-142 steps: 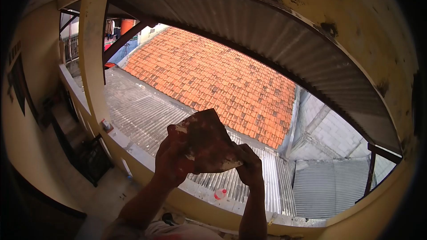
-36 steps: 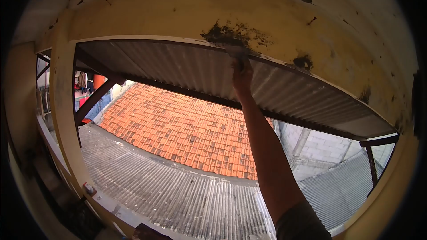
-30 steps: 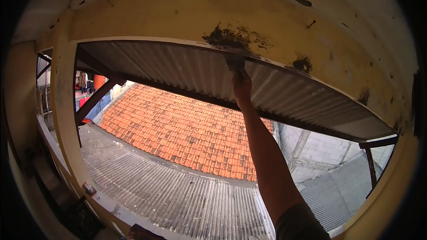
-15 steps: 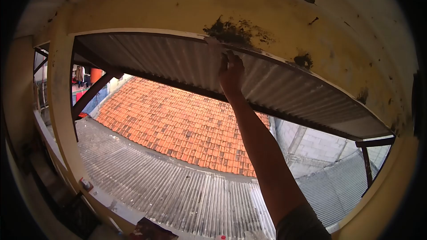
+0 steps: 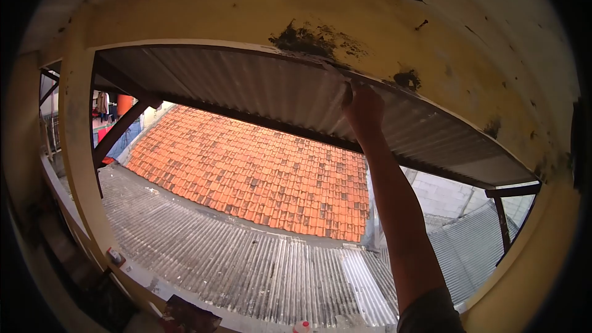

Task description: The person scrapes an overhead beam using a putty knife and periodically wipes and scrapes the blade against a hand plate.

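At the yellow beam (image 5: 203, 15), a scraper (image 5: 337, 73) juts from the right hand (image 5: 365, 108).

Right hand (image 5: 365, 110) bare, forearm (image 5: 401, 203) bare too. Short dark sleeve (image 5: 431, 313), looks charcoal or near-black, plain where visible, edge slightly curved around the arm. Fabric texture too dark to tell.

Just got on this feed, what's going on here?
The person's right hand is raised overhead, gripping a flat tool at the lower edge of the yellow beam, near a rough dark patch. A dark, stained board shows at the bottom of the view. The left hand is out of sight.
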Demonstrator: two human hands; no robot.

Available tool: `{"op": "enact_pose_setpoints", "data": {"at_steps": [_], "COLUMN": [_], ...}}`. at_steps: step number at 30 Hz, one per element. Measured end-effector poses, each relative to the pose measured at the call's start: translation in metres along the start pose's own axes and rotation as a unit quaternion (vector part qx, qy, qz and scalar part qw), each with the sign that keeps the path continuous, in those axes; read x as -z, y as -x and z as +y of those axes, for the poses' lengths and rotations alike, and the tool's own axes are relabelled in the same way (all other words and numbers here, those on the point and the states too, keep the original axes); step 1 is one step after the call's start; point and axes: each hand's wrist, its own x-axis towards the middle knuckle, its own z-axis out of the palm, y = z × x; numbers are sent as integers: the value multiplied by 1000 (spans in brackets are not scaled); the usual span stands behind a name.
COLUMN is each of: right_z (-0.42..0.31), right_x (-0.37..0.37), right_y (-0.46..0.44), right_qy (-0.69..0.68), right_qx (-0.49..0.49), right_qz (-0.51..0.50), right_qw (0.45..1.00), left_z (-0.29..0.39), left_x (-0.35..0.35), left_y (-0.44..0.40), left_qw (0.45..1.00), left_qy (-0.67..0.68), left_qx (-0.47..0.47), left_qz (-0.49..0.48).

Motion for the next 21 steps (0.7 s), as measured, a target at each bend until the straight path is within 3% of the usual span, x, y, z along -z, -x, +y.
{"op": "enact_pose_setpoints", "data": {"at_steps": [8,10,11,13,16,20,21], "right_z": [34,29,23,-2,-23,-22,-18], "right_x": [43,58,65,74,70,35,23], "right_y": [40,48,47,46,26,-10,-16], "right_qy": [32,-146,-145,-327,-304,-335,-307], "right_qx": [-24,-36,-33,-25,-9,23,23], "right_qz": [5,-33,-34,4,12,46,76], "right_qw": [999,988,988,945,953,941,948], "left_z": [-43,-43,-45,-50,-70,-88,-84], "left_x": [9,-2,-6,-15,-27,-20,-24], "left_y": [-19,-9,-5,-3,-3,-13,-8], "left_qw": [996,994,994,990,990,983,983], "left_qy": [34,23,25,-22,37,18,-40], "left_qx": [-5,-32,-29,-46,-13,-34,-108], "left_qz": [-78,-98,-98,-129,-137,-180,-144]}}
